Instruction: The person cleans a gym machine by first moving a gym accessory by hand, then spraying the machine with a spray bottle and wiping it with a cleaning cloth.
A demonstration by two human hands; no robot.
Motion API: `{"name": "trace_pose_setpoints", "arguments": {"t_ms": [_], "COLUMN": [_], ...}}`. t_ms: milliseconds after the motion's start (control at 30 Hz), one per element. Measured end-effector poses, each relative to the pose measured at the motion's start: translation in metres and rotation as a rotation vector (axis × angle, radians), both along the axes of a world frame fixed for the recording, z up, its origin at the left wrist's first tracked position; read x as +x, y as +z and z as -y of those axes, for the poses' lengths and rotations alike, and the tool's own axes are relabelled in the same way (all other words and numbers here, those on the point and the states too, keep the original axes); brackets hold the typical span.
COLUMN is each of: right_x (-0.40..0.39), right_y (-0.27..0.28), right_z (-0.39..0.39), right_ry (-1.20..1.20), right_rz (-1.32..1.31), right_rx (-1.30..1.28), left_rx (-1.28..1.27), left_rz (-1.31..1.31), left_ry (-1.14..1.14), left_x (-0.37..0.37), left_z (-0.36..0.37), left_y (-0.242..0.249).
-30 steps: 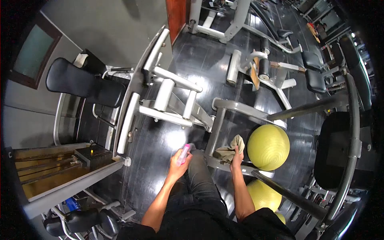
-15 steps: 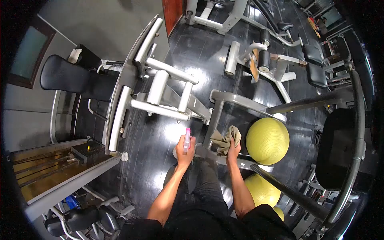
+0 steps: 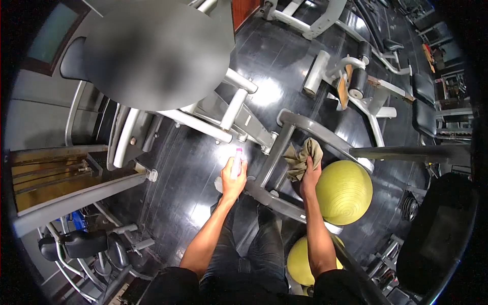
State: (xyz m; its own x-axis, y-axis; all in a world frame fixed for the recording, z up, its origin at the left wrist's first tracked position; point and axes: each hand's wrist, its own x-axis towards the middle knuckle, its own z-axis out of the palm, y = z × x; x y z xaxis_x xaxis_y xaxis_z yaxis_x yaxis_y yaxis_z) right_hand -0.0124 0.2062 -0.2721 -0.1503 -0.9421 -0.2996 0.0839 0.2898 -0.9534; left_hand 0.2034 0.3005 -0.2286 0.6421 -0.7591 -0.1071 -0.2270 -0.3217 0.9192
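Observation:
My left hand (image 3: 234, 180) is closed around a small clear bottle with a pink top (image 3: 237, 161), which looks like a spray bottle and points away from me. A crumpled olive-brown cloth (image 3: 306, 158) is bunched in my right hand (image 3: 310, 178), thumb pressed over it. The cloth overlaps the grey tubular frame (image 3: 275, 161) of a machine in this view. Just right of my right wrist sits a yellow exercise ball (image 3: 344, 193).
A large blurred grey oval (image 3: 157, 56) close to the camera covers the upper left. Below it are white machine bars (image 3: 201, 126). A second yellow ball (image 3: 302, 262) lies by my right forearm. A dark padded seat (image 3: 434, 234) stands at right, on black flooring (image 3: 188, 168).
The view has shifted, and the blurred grey oval has come into the upper left. My right hand with the cloth has moved up and right. My left hand still holds the bottle.

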Motion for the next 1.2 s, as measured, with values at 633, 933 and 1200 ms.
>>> {"name": "trace_pose_setpoints", "arguments": {"t_ms": [633,933,1200], "right_x": [-0.02,0.051,0.153], "right_y": [-0.115,-0.182,-0.202], "right_z": [0.044,0.069,0.054], "right_ry": [0.089,0.021,0.024], "right_rz": [0.132,-0.12,-0.304], "right_rx": [0.144,0.075,0.392], "left_rx": [0.233,0.21,0.255], "left_rz": [-0.049,-0.16,-0.314], "left_ry": [0.01,-0.085,-0.153], "left_x": [-0.045,-0.028,-0.013], "left_z": [0.02,-0.016,-0.08], "left_y": [-0.088,-0.101,-0.09]}}
